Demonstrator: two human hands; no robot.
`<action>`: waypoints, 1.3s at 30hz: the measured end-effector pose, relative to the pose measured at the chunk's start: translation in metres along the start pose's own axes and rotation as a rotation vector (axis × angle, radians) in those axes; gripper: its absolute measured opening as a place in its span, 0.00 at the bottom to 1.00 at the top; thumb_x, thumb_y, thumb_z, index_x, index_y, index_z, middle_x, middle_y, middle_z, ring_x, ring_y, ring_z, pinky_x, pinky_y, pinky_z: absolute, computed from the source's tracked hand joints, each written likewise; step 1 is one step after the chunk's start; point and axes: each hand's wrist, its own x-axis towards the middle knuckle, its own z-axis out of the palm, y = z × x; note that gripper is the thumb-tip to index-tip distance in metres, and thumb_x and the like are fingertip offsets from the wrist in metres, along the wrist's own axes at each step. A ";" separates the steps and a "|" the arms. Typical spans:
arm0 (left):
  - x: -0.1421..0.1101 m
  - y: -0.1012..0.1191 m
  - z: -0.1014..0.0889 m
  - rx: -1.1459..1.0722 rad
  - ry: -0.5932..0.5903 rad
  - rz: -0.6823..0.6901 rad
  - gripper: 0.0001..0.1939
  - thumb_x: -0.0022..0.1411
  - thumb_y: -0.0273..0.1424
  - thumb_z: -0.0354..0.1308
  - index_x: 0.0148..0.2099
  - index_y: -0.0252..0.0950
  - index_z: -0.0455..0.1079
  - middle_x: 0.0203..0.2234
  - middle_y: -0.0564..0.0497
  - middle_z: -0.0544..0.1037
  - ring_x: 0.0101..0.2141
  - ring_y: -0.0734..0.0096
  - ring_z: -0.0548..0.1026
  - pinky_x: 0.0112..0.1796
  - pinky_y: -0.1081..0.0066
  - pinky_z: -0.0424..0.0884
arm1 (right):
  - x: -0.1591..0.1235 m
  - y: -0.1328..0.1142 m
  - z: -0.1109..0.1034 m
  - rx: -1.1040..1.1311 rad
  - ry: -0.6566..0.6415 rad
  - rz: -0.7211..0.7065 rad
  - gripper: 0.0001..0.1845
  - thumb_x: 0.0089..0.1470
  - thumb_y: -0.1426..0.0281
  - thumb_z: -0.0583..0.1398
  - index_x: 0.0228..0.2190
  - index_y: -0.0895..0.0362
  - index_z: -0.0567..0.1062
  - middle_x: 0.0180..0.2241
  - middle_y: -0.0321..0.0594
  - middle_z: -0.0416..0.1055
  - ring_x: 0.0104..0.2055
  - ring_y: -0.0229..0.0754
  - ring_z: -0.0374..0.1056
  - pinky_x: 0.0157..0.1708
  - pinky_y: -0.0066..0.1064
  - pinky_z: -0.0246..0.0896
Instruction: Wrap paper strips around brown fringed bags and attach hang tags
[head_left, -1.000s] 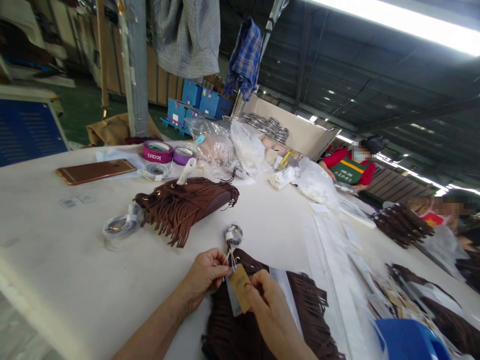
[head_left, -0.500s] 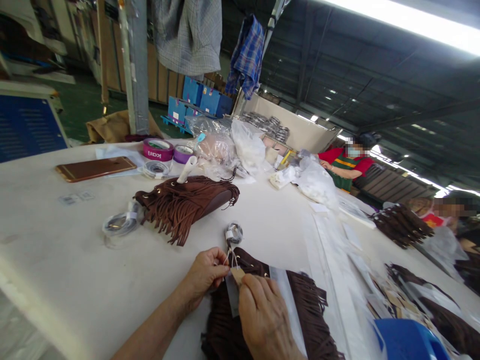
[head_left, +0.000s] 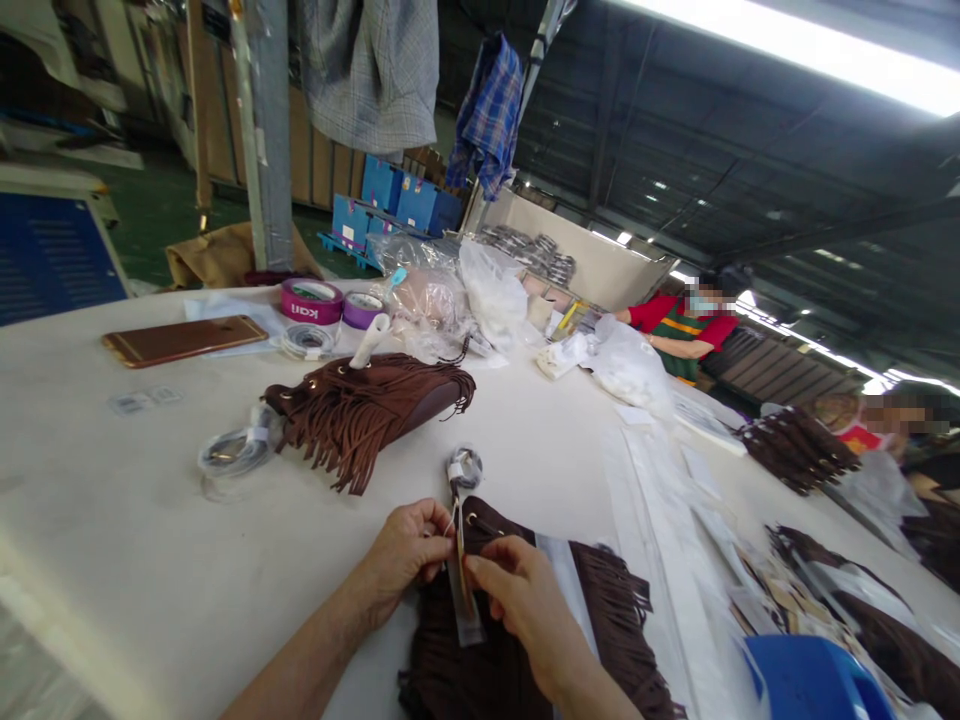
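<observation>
A dark brown fringed bag (head_left: 622, 610) lies on the white table in front of me, a pale strip across it. White string runs from its upper left corner, near a coiled strap in clear wrap (head_left: 465, 467), down to hang tags (head_left: 460, 580). My left hand (head_left: 409, 550) is closed in a pinch on the string close to the bag's edge. Over the bag, my right hand (head_left: 529, 600) has thumb and fingers closed at the tags, which now show nearly edge-on. A second brown fringed bag (head_left: 375, 410) stands farther back, a wrapped coil (head_left: 238, 450) beside it.
A phone (head_left: 184, 340), tape rolls (head_left: 311, 302) and plastic bags (head_left: 491, 290) lie along the far left side. At the lower right are a blue container (head_left: 814, 675) and more brown fringed bags (head_left: 799, 450). A co-worker (head_left: 686, 325) stands across the table.
My right hand has turned from back-up to a side-on pinch and shifted slightly left. The tags have swung from face-on to nearly edge-on. My left hand keeps its pinch.
</observation>
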 end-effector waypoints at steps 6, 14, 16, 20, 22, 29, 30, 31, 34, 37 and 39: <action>0.000 -0.001 -0.001 0.012 -0.003 -0.001 0.09 0.35 0.29 0.58 0.23 0.34 0.62 0.11 0.60 0.63 0.12 0.85 0.55 0.15 0.80 0.47 | 0.002 -0.003 -0.002 0.085 -0.087 0.130 0.14 0.41 0.61 0.61 0.24 0.60 0.67 0.13 0.27 0.56 0.13 0.27 0.48 0.13 0.24 0.33; -0.003 0.006 -0.005 0.037 0.072 0.028 0.10 0.37 0.33 0.58 0.23 0.34 0.63 0.10 0.59 0.63 0.13 0.83 0.57 0.17 0.79 0.48 | 0.013 -0.002 -0.003 0.532 -0.289 0.271 0.21 0.27 0.64 0.66 0.18 0.56 0.59 0.10 0.23 0.53 0.11 0.22 0.39 0.13 0.22 0.25; -0.005 0.008 -0.007 0.029 0.074 0.036 0.10 0.37 0.34 0.58 0.23 0.33 0.64 0.12 0.58 0.65 0.14 0.83 0.57 0.18 0.79 0.49 | 0.013 -0.004 -0.001 0.564 -0.288 0.265 0.20 0.27 0.65 0.65 0.18 0.57 0.59 0.11 0.24 0.55 0.11 0.22 0.40 0.13 0.21 0.25; -0.011 0.009 -0.011 0.026 0.049 0.021 0.12 0.39 0.37 0.60 0.24 0.34 0.64 0.12 0.57 0.66 0.14 0.82 0.57 0.17 0.79 0.49 | 0.017 -0.009 0.005 0.591 -0.263 0.241 0.15 0.27 0.68 0.62 0.19 0.57 0.61 0.12 0.26 0.58 0.11 0.22 0.43 0.12 0.19 0.27; -0.015 0.006 -0.013 0.060 0.040 0.017 0.14 0.40 0.39 0.60 0.24 0.34 0.64 0.10 0.58 0.64 0.14 0.82 0.57 0.17 0.79 0.49 | 0.021 -0.009 0.008 0.591 -0.249 0.250 0.14 0.26 0.70 0.61 0.17 0.57 0.60 0.11 0.26 0.57 0.11 0.23 0.44 0.12 0.18 0.28; -0.039 -0.003 -0.018 0.218 0.004 0.048 0.14 0.45 0.39 0.58 0.30 0.32 0.69 0.14 0.57 0.67 0.14 0.81 0.59 0.17 0.79 0.54 | 0.028 -0.010 0.019 0.606 -0.210 0.237 0.10 0.29 0.72 0.61 0.16 0.58 0.61 0.09 0.27 0.56 0.10 0.24 0.46 0.11 0.19 0.29; -0.040 -0.006 -0.019 0.222 -0.019 0.045 0.15 0.45 0.40 0.57 0.31 0.33 0.69 0.14 0.57 0.67 0.14 0.81 0.59 0.17 0.79 0.54 | 0.028 -0.010 0.020 0.615 -0.192 0.232 0.11 0.29 0.72 0.61 0.16 0.58 0.61 0.10 0.27 0.56 0.10 0.24 0.46 0.11 0.19 0.29; -0.042 -0.010 -0.019 0.222 -0.037 0.046 0.16 0.45 0.40 0.57 0.33 0.33 0.70 0.15 0.56 0.68 0.13 0.81 0.60 0.17 0.78 0.55 | 0.028 -0.010 0.022 0.626 -0.176 0.227 0.11 0.30 0.72 0.61 0.16 0.58 0.61 0.10 0.27 0.56 0.11 0.24 0.47 0.12 0.19 0.30; -0.046 -0.025 -0.016 0.217 -0.083 0.084 0.22 0.46 0.41 0.56 0.41 0.33 0.70 0.24 0.52 0.72 0.14 0.82 0.61 0.17 0.77 0.56 | 0.028 -0.009 0.027 0.658 -0.141 0.212 0.12 0.30 0.71 0.61 0.16 0.58 0.61 0.11 0.26 0.57 0.12 0.24 0.47 0.12 0.19 0.32; -0.054 -0.038 -0.007 0.322 -0.084 0.189 0.26 0.48 0.38 0.56 0.51 0.37 0.67 0.33 0.50 0.72 0.18 0.81 0.64 0.19 0.77 0.59 | 0.028 -0.007 0.030 0.674 -0.132 0.223 0.13 0.30 0.69 0.62 0.16 0.57 0.61 0.10 0.24 0.54 0.11 0.24 0.44 0.12 0.20 0.32; -0.059 -0.040 0.000 0.407 -0.021 0.255 0.26 0.49 0.34 0.55 0.53 0.41 0.65 0.38 0.50 0.71 0.21 0.81 0.65 0.22 0.77 0.63 | 0.028 -0.006 0.030 0.675 -0.154 0.243 0.14 0.30 0.68 0.62 0.17 0.57 0.60 0.10 0.24 0.54 0.10 0.23 0.42 0.12 0.20 0.30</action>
